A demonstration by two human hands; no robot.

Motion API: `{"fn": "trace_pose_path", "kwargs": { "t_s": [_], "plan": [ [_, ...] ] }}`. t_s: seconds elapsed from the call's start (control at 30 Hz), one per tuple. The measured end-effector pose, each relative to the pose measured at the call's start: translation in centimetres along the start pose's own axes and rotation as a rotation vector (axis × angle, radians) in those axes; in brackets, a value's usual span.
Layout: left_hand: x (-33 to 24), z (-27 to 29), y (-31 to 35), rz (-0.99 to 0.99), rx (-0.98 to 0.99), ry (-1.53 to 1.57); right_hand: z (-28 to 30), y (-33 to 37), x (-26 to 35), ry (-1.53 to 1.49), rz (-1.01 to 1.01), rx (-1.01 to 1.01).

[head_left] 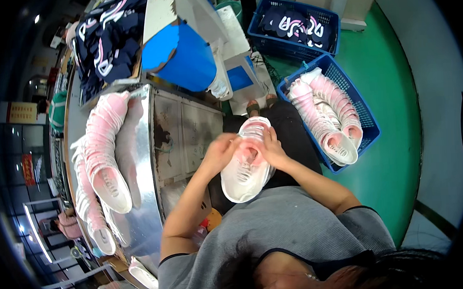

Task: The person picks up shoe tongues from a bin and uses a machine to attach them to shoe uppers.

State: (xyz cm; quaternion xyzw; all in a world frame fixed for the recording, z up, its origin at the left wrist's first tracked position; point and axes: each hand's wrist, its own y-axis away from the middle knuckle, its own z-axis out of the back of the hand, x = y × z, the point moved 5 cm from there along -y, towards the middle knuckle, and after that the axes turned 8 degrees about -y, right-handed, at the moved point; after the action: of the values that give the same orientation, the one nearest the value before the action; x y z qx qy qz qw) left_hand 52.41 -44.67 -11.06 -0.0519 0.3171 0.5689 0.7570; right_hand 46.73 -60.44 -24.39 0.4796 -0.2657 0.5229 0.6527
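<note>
Around: metal-topped table (143, 148) left, blue-and-white machine (181, 56) ahead, blue basket (369, 122) right | White-pink shoe stack (237, 185): above lap, toe toward torso, long axis near-lengthwise, toe slanting left; hands partly cover sides | Right hand (274, 152) holds side; left hand (221, 152) blurred alongside, grip cannot be told

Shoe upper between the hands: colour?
Shoe upper: white, pink around the opening; best seen in head view.

Top (297, 224): grey, ribbed, short-sleeved | Trim (277, 251): dark, edges neckline and sleeves | Trousers (300, 149): black, plain | Footwear (252, 108): dark straps | Necklace (311, 276): thin, shows at collar
</note>
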Motion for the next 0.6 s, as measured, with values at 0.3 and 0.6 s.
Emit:
{"fn": "trace_pose_path", "kwargs": {
  "t_s": [0.3,0.6],
  "plan": [
    [3.6,-14.3,-1.7,0.651,0.227,1.131,1.1,2.4,1.7,-0.044,0.279,-0.022],
    [3.7,-6.4,4.1,0.6,0.222,1.345,5.4,0.6,3.1,0.281,0.242,-0.046]
  ]
}}
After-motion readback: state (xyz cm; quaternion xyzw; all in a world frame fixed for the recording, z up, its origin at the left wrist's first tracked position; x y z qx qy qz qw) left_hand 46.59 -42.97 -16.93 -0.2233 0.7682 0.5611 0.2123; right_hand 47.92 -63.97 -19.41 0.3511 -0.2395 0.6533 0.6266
